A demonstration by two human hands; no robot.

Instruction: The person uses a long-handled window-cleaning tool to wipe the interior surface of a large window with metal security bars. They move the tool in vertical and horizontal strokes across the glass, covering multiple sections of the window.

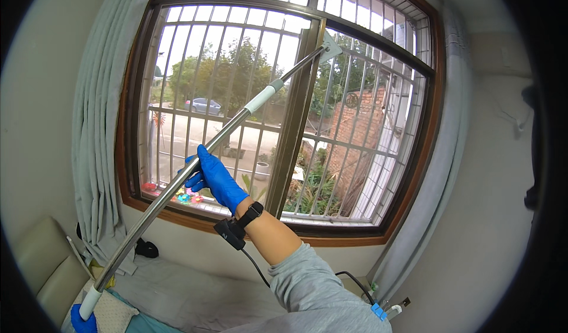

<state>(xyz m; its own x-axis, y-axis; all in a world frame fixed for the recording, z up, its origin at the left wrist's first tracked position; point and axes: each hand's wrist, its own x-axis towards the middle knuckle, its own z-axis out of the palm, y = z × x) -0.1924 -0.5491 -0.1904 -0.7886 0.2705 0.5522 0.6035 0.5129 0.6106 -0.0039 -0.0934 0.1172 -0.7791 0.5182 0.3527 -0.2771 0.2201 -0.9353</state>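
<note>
Your left grip (84,321) is wrapped around the lower end of the pole (225,134); your right grip (216,179) grasps its shaft. Its triangular head (332,47) sits high by the central frame of the window (296,126).

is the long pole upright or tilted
Tilted: the pole slants from the left hand, low at left, up past the right hand to its pale head.

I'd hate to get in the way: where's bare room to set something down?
The grey bedding looks bare between the wall and the grey sleeve. It's crowded around the left hand, with the pole and pale pillow.
</note>
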